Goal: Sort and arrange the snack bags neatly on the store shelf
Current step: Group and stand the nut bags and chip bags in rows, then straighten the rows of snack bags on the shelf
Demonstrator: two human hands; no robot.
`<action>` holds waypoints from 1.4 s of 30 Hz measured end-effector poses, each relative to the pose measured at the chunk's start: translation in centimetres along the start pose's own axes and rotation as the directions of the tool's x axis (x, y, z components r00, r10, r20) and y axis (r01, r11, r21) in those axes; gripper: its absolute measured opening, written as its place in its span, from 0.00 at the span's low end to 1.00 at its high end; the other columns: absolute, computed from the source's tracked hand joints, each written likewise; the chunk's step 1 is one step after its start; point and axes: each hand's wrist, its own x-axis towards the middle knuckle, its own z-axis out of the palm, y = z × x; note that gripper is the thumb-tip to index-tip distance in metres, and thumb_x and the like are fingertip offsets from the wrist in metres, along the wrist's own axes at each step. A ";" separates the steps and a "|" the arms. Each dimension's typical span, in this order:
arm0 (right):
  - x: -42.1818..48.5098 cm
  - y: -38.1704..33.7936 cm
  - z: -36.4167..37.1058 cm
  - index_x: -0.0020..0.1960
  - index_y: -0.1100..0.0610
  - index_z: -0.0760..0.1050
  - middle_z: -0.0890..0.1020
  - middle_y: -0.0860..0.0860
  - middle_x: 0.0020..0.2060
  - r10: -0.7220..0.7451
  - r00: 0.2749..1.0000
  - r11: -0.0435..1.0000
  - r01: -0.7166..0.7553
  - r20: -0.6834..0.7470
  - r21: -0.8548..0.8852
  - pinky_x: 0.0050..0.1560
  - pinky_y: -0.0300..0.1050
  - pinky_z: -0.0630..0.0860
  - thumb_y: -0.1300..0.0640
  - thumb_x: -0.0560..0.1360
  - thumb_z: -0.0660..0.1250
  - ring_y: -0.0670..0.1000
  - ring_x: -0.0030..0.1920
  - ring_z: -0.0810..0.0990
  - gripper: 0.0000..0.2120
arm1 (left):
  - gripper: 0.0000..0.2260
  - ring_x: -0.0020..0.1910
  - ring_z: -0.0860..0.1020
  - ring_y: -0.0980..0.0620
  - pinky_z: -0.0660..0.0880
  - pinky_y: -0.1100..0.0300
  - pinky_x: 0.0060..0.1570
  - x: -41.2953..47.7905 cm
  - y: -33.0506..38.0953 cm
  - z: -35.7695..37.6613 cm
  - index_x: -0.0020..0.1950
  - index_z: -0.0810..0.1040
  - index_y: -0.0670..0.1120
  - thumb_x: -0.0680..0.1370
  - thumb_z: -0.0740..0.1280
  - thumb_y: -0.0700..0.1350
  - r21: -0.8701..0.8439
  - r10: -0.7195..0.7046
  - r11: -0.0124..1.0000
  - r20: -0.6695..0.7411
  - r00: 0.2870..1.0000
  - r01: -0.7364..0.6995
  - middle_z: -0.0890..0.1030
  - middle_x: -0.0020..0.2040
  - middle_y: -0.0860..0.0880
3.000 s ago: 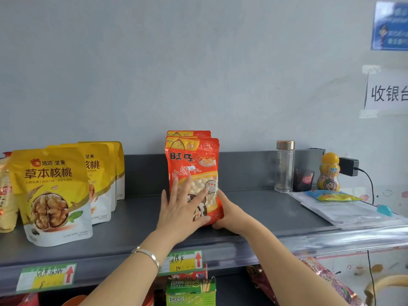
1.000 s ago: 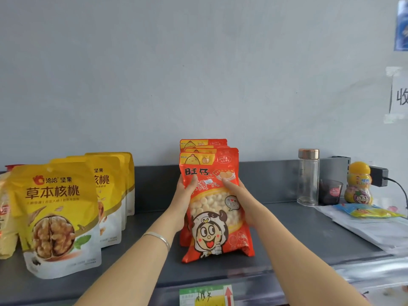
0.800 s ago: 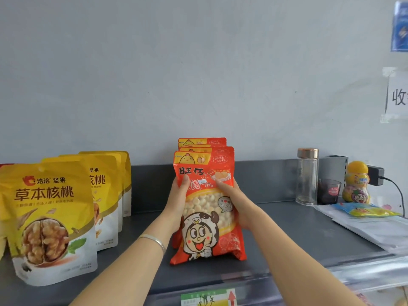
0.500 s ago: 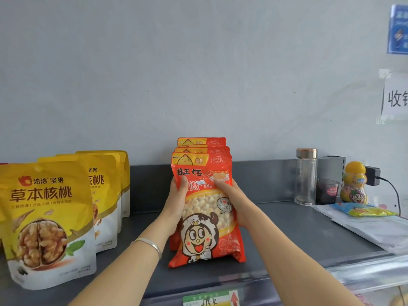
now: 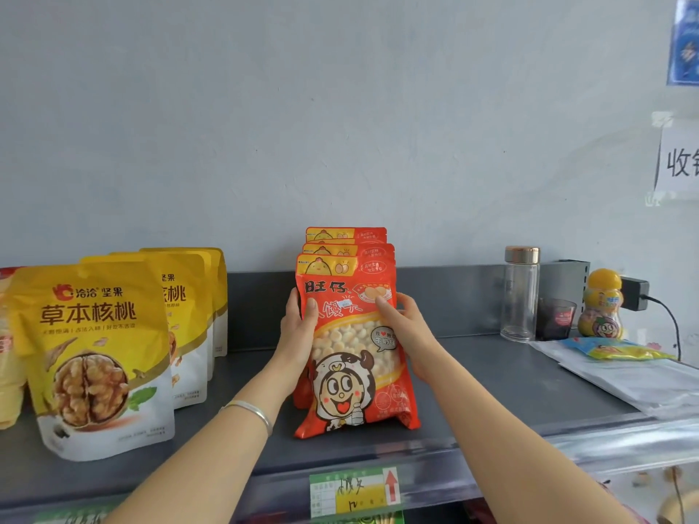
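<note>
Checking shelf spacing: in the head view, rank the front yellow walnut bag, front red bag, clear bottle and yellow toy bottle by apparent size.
1. front yellow walnut bag (nearer the camera, so unsure)
2. front red bag
3. clear bottle
4. yellow toy bottle

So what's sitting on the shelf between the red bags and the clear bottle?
Nothing: in the head view, bare grey shelf separates the red bags from the clear bottle.
</note>
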 end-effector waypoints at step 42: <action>-8.0 -0.6 19.4 0.60 0.55 0.75 0.76 0.53 0.58 -0.592 0.729 0.398 0.635 0.344 -0.662 0.56 0.50 0.72 0.52 0.78 0.63 0.57 0.59 0.72 0.14 | 0.11 0.61 0.71 0.49 0.69 0.52 0.62 -12.9 4.7 -16.8 0.58 0.79 0.46 0.77 0.65 0.39 0.776 0.473 0.610 -0.192 0.860 -0.162 0.75 0.59 0.48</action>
